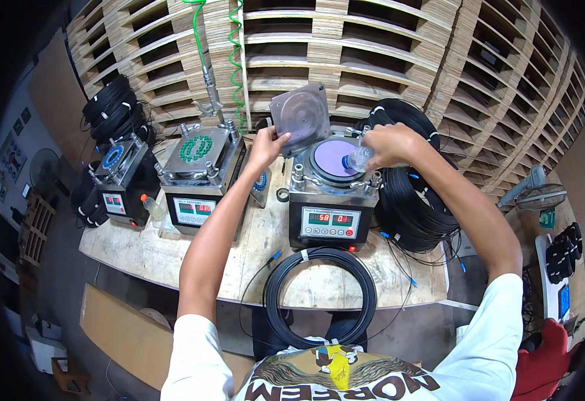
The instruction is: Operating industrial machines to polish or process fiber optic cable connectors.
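Note:
My left hand (267, 148) grips the lower left edge of a square metal plate (300, 112) with a round centre, tilted up above the right-hand polishing machine (299, 215). My right hand (394, 143) is closed round a small clear bottle (360, 160), tipped so its blue end sits over the right side of the purple polishing disc (329, 155). Whether the bottle touches the disc I cannot tell. Round that disc runs a dark rim, with metal clamp posts (298, 175) at the machine's corners. Its front panel is lit red and green.
Two similar machines stand left: one topped by a plate with green connectors (197, 148), the other by a blue ring (113, 157). An orange-capped bottle (152, 206) stands between them. Black cable coils lie at the front (273, 294) and right (409, 217). A green air hose (237, 60) hangs behind.

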The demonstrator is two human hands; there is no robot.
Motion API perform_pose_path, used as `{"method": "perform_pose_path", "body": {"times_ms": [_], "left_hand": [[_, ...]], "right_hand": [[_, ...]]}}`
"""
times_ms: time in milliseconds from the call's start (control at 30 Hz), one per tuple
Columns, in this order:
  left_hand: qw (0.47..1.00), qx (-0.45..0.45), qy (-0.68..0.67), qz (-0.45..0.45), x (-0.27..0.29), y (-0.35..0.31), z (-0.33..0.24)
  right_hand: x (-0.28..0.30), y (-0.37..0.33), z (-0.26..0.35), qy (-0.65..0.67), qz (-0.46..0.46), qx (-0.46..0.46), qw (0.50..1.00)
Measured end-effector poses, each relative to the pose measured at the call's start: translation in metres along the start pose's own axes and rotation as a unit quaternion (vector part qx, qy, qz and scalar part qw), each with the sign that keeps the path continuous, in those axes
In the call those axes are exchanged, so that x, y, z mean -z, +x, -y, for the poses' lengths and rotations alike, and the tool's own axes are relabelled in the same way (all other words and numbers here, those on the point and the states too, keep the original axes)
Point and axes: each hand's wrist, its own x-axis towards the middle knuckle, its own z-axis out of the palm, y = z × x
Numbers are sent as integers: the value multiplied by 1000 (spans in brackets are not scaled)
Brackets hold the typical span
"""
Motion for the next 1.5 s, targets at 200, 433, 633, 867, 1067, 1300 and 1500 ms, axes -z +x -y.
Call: {"method": "perform_pose_path", "body": {"times_ms": [200,433,633,867,1067,1300,1500], "left_hand": [[996,-57,55,-44,-4,-4,4],[995,-94,2,-44,-9,9,31],[995,-91,-19,-47,-5,10,35],[995,-81,9,-56,-6,8,29],[994,-87,-50,-40,-16,5,25],[994,-85,-45,-49,-7,7,37],[996,-61,-5,-63,-10,2,16]], "right_hand": [[33,41,35,-91,73,31,993],[29,108,22,-109,36,21,993],[27,84,-7,-87,128,-49,987],[29,58,24,-37,93,59,993],[22,110,9,-91,32,20,995],[6,65,-33,0,113,-74,991],[-32,30,-52,242,113,-40,963]]}}
